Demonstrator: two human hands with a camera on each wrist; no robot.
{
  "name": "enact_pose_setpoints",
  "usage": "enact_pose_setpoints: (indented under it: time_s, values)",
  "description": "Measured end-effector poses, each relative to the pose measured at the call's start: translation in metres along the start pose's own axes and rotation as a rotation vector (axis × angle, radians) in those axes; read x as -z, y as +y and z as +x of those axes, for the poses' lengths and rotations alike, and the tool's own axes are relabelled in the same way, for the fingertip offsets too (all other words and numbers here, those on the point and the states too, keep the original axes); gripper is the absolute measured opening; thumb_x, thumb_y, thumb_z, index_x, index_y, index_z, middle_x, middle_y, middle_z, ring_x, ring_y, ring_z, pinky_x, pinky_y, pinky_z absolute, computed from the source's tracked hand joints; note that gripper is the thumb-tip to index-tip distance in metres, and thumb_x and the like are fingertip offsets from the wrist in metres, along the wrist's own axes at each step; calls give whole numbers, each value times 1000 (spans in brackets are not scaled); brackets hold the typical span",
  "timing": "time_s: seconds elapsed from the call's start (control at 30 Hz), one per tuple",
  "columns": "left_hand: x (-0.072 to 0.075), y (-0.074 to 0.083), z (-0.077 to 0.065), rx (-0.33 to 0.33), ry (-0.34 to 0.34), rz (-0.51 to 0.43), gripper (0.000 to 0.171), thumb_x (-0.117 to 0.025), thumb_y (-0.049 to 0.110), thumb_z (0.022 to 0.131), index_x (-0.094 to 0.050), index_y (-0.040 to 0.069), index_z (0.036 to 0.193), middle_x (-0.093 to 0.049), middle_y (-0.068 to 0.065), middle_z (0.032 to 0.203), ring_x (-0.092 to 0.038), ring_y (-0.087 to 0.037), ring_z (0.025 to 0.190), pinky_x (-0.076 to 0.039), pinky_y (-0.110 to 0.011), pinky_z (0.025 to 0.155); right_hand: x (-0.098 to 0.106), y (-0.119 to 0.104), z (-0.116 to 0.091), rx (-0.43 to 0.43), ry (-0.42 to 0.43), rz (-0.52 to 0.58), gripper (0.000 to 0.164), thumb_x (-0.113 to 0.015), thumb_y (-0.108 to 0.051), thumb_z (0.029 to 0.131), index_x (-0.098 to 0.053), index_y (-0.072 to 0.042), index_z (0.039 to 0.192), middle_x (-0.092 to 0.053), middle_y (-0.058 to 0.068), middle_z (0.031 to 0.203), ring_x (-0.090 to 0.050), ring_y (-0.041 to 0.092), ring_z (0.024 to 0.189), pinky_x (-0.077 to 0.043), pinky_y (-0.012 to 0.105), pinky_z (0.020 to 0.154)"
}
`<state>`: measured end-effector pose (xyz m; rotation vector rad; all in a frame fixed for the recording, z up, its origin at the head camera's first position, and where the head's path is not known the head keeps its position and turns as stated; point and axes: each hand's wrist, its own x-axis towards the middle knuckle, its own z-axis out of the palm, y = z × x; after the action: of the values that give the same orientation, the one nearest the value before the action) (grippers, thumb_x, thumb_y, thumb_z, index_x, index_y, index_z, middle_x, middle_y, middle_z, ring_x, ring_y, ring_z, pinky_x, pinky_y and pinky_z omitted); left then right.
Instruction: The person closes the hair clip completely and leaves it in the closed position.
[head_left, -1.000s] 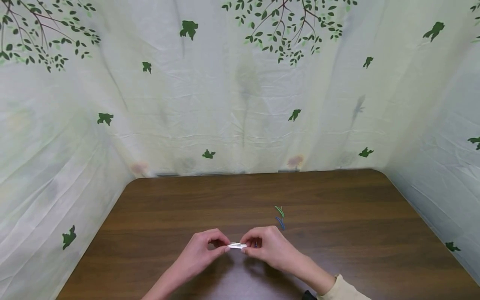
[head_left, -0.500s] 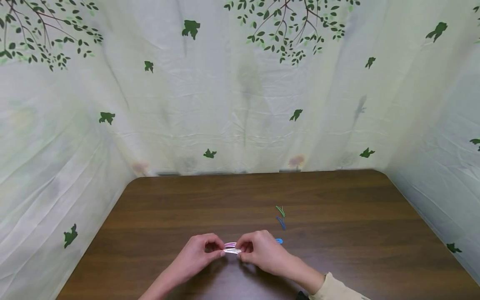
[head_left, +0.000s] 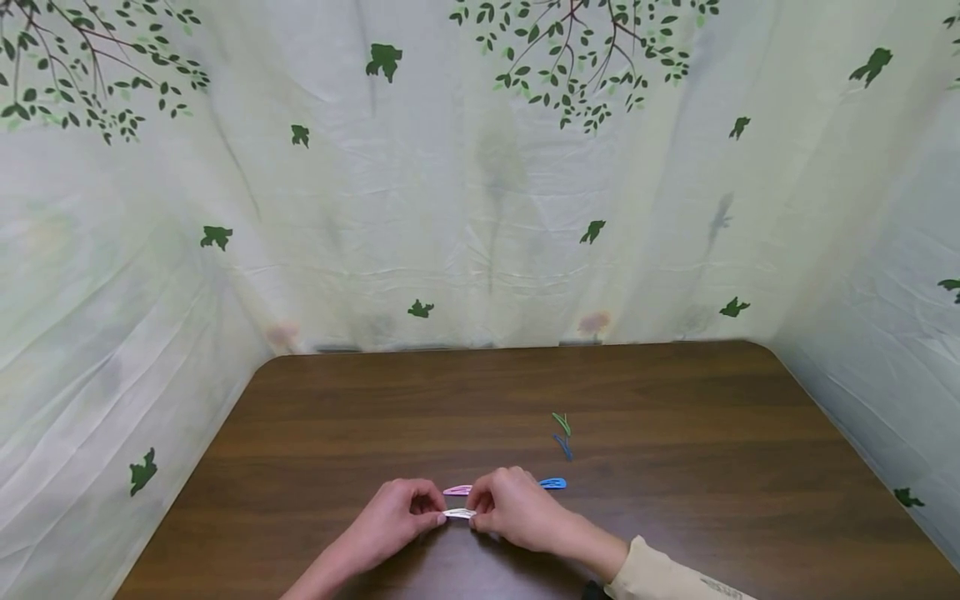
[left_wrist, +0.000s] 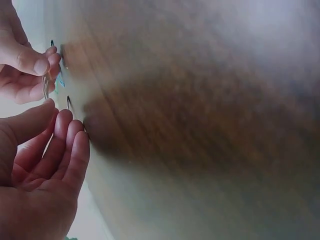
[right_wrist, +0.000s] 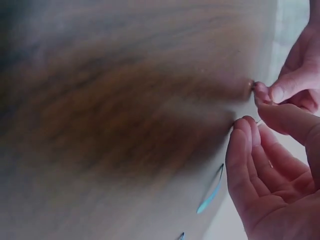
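A white snap hair clip [head_left: 459,513] spans the gap between my two hands, low over the table. My left hand [head_left: 393,521] pinches its left end between thumb and fingertips. At the other end, the thumb and fingers of my right hand [head_left: 521,512] pinch it too. The left wrist view shows the clip [left_wrist: 46,86] edge-on between the fingertips. Just behind lies a pink snap clip [head_left: 456,491], partly hidden by the right hand. A light blue snap clip [head_left: 553,483] shows past the right hand's knuckles; the right wrist view has this blue clip [right_wrist: 210,197] below the fingers.
Farther back on the brown wooden table [head_left: 337,417] lie a green clip [head_left: 562,423] and a darker blue clip [head_left: 563,447], both splayed in a V. A pale curtain [head_left: 480,208] with leaf prints encloses the table's back and sides.
Both hands have moved toward the person and slightly left, carrying the white hair clip. The pink and light blue clips, hidden behind the hands at first, have come into view.
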<state>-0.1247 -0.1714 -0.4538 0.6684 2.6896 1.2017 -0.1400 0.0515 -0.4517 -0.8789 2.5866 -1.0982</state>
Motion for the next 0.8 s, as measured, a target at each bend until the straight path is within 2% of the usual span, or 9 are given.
enact_pose_setpoints:
  time_s: [0.43,0.67,0.8]
  values:
    - [0,-8,2,1,-26,-40,14,-77,5,81,-67,14,78,-58,11,68,-54,-3,63,-46,-23,57,-2,2,3,32,14,-45,14,-81,-11,76,-70,-21,76,-57,-24,63,-53,-8,60,-42,16,58]
    - [-3,-8,5,-59,-15,-12,16,-78,3,77,-68,15,76,-56,14,70,-52,-1,63,-46,-22,56,-4,3,4,31,7,-48,16,-82,-10,75,-70,-20,75,-57,-22,62,-53,-8,60,-42,16,59]
    - [-5,-10,5,-68,-17,10,18,-78,2,75,-68,16,74,-53,15,70,-51,0,63,-46,-21,56,-5,3,4,31,3,-54,16,-82,-10,75,-70,-20,76,-57,-22,63,-53,-9,60,-43,15,59]
